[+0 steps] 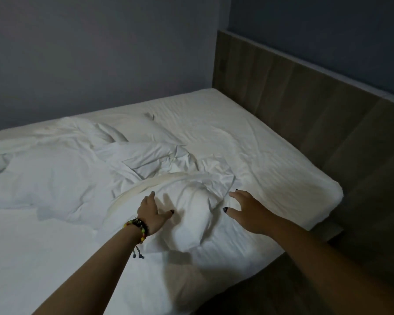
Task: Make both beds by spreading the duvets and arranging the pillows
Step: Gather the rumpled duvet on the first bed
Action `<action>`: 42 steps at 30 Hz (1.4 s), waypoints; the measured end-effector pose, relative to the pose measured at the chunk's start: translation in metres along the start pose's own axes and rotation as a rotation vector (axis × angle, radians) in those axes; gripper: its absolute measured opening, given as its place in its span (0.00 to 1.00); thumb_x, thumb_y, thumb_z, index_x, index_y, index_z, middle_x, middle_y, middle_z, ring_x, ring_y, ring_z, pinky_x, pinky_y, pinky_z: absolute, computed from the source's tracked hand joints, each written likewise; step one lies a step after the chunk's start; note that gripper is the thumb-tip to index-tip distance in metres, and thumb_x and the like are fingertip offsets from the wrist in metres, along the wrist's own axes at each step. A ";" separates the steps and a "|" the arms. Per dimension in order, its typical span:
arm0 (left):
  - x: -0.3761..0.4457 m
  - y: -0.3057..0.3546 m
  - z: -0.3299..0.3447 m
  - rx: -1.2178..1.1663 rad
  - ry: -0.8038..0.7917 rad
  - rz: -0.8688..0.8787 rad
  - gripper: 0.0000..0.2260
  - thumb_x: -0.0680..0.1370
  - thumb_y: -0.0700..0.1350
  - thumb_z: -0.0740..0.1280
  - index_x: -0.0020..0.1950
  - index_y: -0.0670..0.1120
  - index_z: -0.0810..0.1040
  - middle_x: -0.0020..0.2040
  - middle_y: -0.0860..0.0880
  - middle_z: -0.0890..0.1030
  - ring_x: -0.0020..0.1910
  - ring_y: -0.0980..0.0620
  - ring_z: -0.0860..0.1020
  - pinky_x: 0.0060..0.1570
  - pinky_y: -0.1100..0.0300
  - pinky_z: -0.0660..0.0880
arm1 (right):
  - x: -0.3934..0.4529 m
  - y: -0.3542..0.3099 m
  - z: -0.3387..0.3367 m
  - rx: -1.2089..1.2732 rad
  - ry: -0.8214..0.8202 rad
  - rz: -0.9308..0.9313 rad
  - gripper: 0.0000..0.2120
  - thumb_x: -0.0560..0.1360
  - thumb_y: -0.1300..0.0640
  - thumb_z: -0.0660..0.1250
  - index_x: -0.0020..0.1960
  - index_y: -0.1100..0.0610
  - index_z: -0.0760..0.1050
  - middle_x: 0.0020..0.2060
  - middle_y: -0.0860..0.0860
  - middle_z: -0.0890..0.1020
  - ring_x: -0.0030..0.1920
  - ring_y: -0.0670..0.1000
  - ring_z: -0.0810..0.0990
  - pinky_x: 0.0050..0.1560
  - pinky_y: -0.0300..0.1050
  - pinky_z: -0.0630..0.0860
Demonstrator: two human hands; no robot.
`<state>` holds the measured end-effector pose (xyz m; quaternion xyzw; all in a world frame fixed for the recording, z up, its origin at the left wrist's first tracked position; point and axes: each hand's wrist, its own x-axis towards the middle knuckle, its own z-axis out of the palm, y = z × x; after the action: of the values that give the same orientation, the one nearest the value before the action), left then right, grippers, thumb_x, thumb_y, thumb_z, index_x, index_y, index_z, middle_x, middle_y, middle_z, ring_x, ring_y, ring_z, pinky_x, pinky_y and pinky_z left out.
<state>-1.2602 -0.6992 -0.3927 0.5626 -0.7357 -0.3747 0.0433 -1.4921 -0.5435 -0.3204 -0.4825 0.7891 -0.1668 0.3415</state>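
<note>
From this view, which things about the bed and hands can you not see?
- Head view: second bed lies outside the frame.
- Duvet runs past the left edge.
- Left hand: fingertips hidden by its back.
- Right hand: contact with pillow unclear.

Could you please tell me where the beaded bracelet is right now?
In the head view, the multicoloured beaded bracelet sits on the left wrist, just behind the left hand, low and left of centre over the rumpled white duvet.

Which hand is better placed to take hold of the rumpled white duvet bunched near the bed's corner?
Probably the left hand: its open fingers rest on the rumpled white duvet. The right hand, also open, seems to hover at the duvet's edge, over the white bed sheet nearer the brown wooden headboard.
</note>
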 end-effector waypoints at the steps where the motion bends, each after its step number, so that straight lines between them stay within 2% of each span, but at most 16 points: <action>1: 0.015 -0.006 -0.003 0.035 0.020 -0.033 0.46 0.72 0.57 0.71 0.78 0.43 0.46 0.78 0.41 0.51 0.76 0.43 0.53 0.74 0.50 0.55 | 0.012 -0.003 0.002 0.000 -0.008 -0.002 0.29 0.80 0.49 0.60 0.77 0.55 0.55 0.77 0.51 0.53 0.76 0.51 0.55 0.70 0.41 0.57; 4: 0.060 -0.028 -0.012 0.143 0.037 -0.166 0.58 0.63 0.64 0.75 0.78 0.43 0.43 0.78 0.40 0.47 0.77 0.42 0.48 0.75 0.48 0.52 | 0.049 -0.010 0.013 0.004 -0.045 0.013 0.28 0.80 0.51 0.61 0.76 0.54 0.56 0.76 0.51 0.56 0.74 0.50 0.59 0.64 0.35 0.57; 8: 0.108 -0.055 -0.027 0.304 0.057 -0.259 0.65 0.56 0.68 0.76 0.77 0.42 0.41 0.77 0.40 0.47 0.77 0.42 0.47 0.74 0.42 0.54 | 0.091 -0.013 0.034 0.002 -0.123 0.044 0.28 0.79 0.51 0.63 0.76 0.55 0.58 0.76 0.50 0.56 0.74 0.49 0.60 0.67 0.37 0.58; 11: 0.139 -0.079 -0.034 0.359 -0.003 -0.260 0.68 0.45 0.76 0.70 0.75 0.46 0.46 0.75 0.44 0.56 0.73 0.42 0.58 0.69 0.40 0.62 | 0.119 -0.014 0.056 0.071 -0.159 0.060 0.27 0.79 0.52 0.65 0.74 0.53 0.61 0.75 0.49 0.56 0.72 0.47 0.64 0.63 0.35 0.63; 13: 0.153 -0.093 -0.034 0.385 -0.056 -0.240 0.67 0.41 0.79 0.65 0.73 0.47 0.51 0.71 0.46 0.62 0.68 0.43 0.65 0.65 0.41 0.67 | 0.132 -0.012 0.069 0.081 -0.195 0.071 0.27 0.78 0.52 0.66 0.74 0.54 0.62 0.75 0.50 0.56 0.72 0.48 0.64 0.68 0.41 0.65; 15: 0.158 -0.101 -0.035 0.402 -0.077 -0.238 0.63 0.43 0.79 0.64 0.71 0.47 0.59 0.65 0.45 0.69 0.63 0.43 0.70 0.61 0.42 0.71 | 0.140 -0.013 0.078 0.049 -0.236 0.076 0.27 0.78 0.52 0.66 0.74 0.56 0.63 0.75 0.51 0.56 0.73 0.49 0.62 0.71 0.46 0.64; 18: 0.152 -0.101 -0.039 0.439 -0.022 -0.213 0.49 0.51 0.77 0.67 0.62 0.48 0.68 0.57 0.47 0.76 0.54 0.45 0.76 0.53 0.47 0.75 | 0.156 -0.018 0.084 0.041 -0.266 0.062 0.27 0.78 0.52 0.66 0.74 0.56 0.62 0.75 0.51 0.56 0.73 0.50 0.63 0.71 0.47 0.65; 23: 0.116 -0.107 -0.021 0.346 0.092 -0.081 0.30 0.67 0.67 0.69 0.57 0.46 0.67 0.52 0.46 0.79 0.48 0.45 0.77 0.44 0.55 0.74 | 0.179 -0.045 0.088 -0.095 -0.224 -0.051 0.31 0.76 0.52 0.67 0.75 0.56 0.60 0.75 0.52 0.57 0.71 0.49 0.65 0.70 0.40 0.62; 27: 0.076 -0.104 0.004 0.272 0.121 0.100 0.22 0.74 0.57 0.67 0.62 0.46 0.69 0.54 0.45 0.78 0.52 0.44 0.77 0.46 0.55 0.72 | 0.187 -0.076 0.093 -0.331 -0.305 -0.241 0.40 0.76 0.51 0.68 0.79 0.52 0.47 0.78 0.50 0.47 0.77 0.52 0.51 0.74 0.50 0.57; 29: 0.057 -0.101 0.013 0.259 0.144 0.204 0.22 0.73 0.53 0.69 0.64 0.47 0.71 0.53 0.46 0.80 0.50 0.44 0.79 0.44 0.54 0.75 | 0.191 -0.091 0.096 -0.503 -0.343 -0.361 0.47 0.73 0.50 0.71 0.79 0.51 0.42 0.78 0.49 0.45 0.78 0.53 0.47 0.75 0.52 0.54; 31: 0.038 -0.094 0.019 0.254 0.165 0.298 0.22 0.67 0.50 0.75 0.56 0.51 0.71 0.44 0.48 0.81 0.40 0.47 0.81 0.33 0.59 0.75 | 0.196 -0.099 0.101 -0.685 -0.395 -0.475 0.53 0.69 0.49 0.75 0.78 0.51 0.39 0.78 0.49 0.45 0.78 0.53 0.44 0.76 0.54 0.49; 34: 0.015 -0.080 0.029 0.194 0.170 0.336 0.21 0.63 0.48 0.77 0.48 0.53 0.69 0.37 0.52 0.80 0.32 0.51 0.79 0.27 0.64 0.68 | 0.200 -0.096 0.111 -0.881 -0.519 -0.541 0.57 0.65 0.46 0.77 0.78 0.52 0.40 0.77 0.51 0.54 0.77 0.54 0.47 0.76 0.56 0.44; 36: 0.003 -0.072 0.029 0.099 0.165 0.282 0.14 0.67 0.50 0.72 0.50 0.52 0.73 0.39 0.51 0.81 0.36 0.48 0.79 0.31 0.63 0.67 | 0.197 -0.089 0.116 -0.978 -0.529 -0.598 0.50 0.66 0.46 0.76 0.77 0.55 0.50 0.71 0.54 0.67 0.73 0.56 0.61 0.75 0.54 0.51; 38: -0.004 -0.068 0.028 -0.001 0.189 0.213 0.10 0.69 0.49 0.70 0.48 0.51 0.74 0.39 0.51 0.81 0.38 0.47 0.78 0.33 0.61 0.66 | 0.191 -0.084 0.112 -0.980 -0.448 -0.690 0.32 0.68 0.49 0.73 0.67 0.54 0.66 0.59 0.53 0.77 0.61 0.56 0.74 0.65 0.50 0.62; 40: -0.008 -0.061 0.028 -0.060 0.218 0.182 0.10 0.69 0.50 0.70 0.46 0.54 0.71 0.37 0.52 0.80 0.36 0.49 0.77 0.32 0.60 0.66 | 0.182 -0.080 0.098 -0.958 -0.381 -0.745 0.20 0.70 0.51 0.69 0.59 0.53 0.72 0.54 0.52 0.80 0.54 0.56 0.78 0.55 0.47 0.66; 42: -0.008 -0.052 0.031 -0.091 0.231 0.153 0.13 0.68 0.52 0.71 0.45 0.56 0.68 0.37 0.56 0.76 0.35 0.54 0.75 0.31 0.64 0.67 | 0.175 -0.074 0.076 -0.921 -0.348 -0.760 0.18 0.72 0.52 0.67 0.61 0.52 0.72 0.54 0.52 0.81 0.53 0.56 0.78 0.49 0.45 0.65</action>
<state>-1.2309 -0.6813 -0.4435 0.5416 -0.7488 -0.3362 0.1816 -1.4432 -0.7273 -0.3969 -0.8475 0.4862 0.1618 0.1386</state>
